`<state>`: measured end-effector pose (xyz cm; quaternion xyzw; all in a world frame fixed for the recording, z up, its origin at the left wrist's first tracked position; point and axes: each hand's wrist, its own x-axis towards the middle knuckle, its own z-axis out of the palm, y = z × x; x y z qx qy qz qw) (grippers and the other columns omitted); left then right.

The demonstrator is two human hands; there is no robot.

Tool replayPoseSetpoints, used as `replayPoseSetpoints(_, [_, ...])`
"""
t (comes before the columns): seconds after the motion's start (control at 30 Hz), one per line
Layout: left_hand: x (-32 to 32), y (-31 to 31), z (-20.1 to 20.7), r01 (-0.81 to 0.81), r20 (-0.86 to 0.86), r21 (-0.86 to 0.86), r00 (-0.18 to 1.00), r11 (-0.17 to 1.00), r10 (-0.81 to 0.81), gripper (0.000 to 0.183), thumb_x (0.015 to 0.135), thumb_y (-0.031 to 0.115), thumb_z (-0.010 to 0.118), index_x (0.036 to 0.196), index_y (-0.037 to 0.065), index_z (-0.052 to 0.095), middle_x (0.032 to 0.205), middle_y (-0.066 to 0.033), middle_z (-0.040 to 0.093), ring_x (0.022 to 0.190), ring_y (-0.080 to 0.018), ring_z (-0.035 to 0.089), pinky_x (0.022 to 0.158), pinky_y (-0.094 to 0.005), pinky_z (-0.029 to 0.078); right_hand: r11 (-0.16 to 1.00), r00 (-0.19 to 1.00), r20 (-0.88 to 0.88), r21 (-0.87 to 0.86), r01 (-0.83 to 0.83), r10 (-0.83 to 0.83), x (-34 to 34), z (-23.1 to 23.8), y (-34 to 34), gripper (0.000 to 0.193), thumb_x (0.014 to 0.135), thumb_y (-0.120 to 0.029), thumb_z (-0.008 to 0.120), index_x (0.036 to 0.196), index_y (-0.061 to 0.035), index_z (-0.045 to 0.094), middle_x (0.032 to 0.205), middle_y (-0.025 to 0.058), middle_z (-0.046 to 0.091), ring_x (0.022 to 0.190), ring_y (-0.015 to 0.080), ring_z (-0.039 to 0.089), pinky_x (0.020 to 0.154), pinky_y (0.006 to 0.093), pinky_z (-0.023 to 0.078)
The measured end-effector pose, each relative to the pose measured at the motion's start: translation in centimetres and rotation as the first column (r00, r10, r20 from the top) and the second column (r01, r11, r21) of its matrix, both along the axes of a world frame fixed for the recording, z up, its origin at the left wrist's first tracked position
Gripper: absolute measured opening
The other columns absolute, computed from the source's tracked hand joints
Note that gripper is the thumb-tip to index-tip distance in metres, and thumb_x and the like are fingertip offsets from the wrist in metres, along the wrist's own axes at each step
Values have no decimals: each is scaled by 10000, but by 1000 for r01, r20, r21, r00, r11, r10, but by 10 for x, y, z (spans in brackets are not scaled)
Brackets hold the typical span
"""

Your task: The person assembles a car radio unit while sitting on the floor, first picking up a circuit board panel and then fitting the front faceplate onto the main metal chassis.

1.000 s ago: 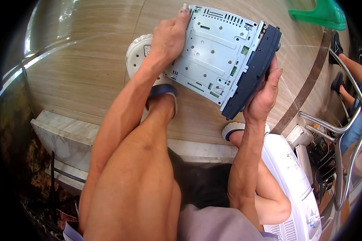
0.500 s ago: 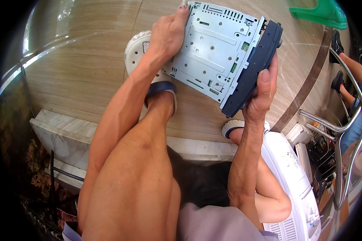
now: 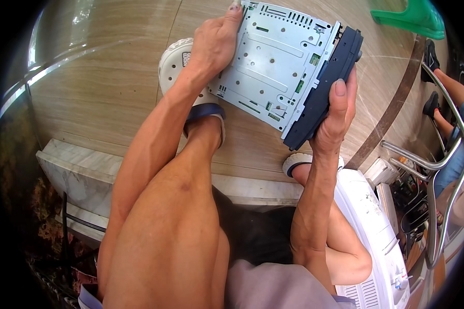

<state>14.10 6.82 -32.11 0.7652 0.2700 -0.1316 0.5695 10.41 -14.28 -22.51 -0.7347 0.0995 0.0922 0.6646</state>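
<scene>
A car stereo (image 3: 270,64), with a pale perforated metal casing, is held tilted above the floor at the top middle. Its dark front panel (image 3: 325,90) faces right, and small bits of green circuit board show through slots in the metal. My left hand (image 3: 215,45) grips the left edge of the casing, thumb stretched along the far corner, its other fingers hidden underneath. Around the dark panel my right hand (image 3: 337,110) is closed, the thumb resting on the near face and the fingers behind it.
Below the stereo lies a tiled floor (image 3: 113,98), with my left clog (image 3: 175,67) on it. A white plastic appliance housing (image 3: 363,216) stands at my right. Beyond are a metal-tube chair frame (image 3: 438,159), another person's legs (image 3: 448,116) and a green plastic stool (image 3: 410,19). A marble step (image 3: 82,159) runs nearby.
My right thumb has slid slightly farther up the dark panel. The stereo and my left hand have stayed almost in place.
</scene>
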Motion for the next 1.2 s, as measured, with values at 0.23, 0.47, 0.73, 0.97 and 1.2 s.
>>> replayPoseSetpoints(0.23, [-1, -1, -5, 13, 52, 37, 999, 999, -15, 616, 1096, 465, 430, 1056, -80, 716, 953, -266, 742, 945, -317, 715, 859, -425, 519, 1000, 1000, 15, -15, 20, -20, 1, 3, 7, 795, 997, -492, 555, 1577, 6, 336, 1365, 146, 581, 1198, 210, 618, 1014, 336, 507])
replayPoseSetpoints(0.47, [-2, 0, -3, -2, 3, -22, 1000, 1000, 2, 614, 1096, 460, 434, 1041, -84, 714, 923, -272, 736, 912, -315, 711, 839, -429, 519, 998, 1000, 17, -66, -9, 11, 1, 0, 6, 793, 996, -494, 548, 1583, -6, 333, 1372, 143, 581, 1220, 214, 609, 1036, 344, 496])
replayPoseSetpoints(0.73, [-1, 0, 3, -2, 47, -16, 999, 1000, 3, 597, 1095, 446, 435, 1061, -83, 709, 932, -270, 737, 922, -288, 709, 844, -420, 519, 997, 999, 44, -83, -6, 10, 1, -3, 1, 858, 1021, -568, 520, 1621, -7, 271, 1424, 143, 556, 1242, 214, 600, 1050, 342, 490])
replayPoseSetpoints(0.97, [-2, 1, -2, 20, 32, -8, 999, 1000, -20, 593, 1093, 447, 434, 1089, -79, 708, 980, -277, 742, 959, -286, 709, 869, -408, 519, 997, 998, 45, -70, -45, 48, 2, -4, -2, 861, 1027, -594, 502, 1629, -28, 259, 1455, 136, 527, 1271, 215, 579, 1066, 347, 479])
replayPoseSetpoints(1.2, [-2, 0, 1, 11, 62, -54, 998, 998, -8, 576, 1100, 429, 424, 1123, -70, 712, 1011, -264, 752, 996, -280, 712, 896, -396, 516, 995, 995, 47, -61, -84, 87, 8, 0, 3, 834, 1014, -550, 538, 1613, -27, 286, 1442, 129, 531, 1262, 209, 572, 1065, 331, 460])
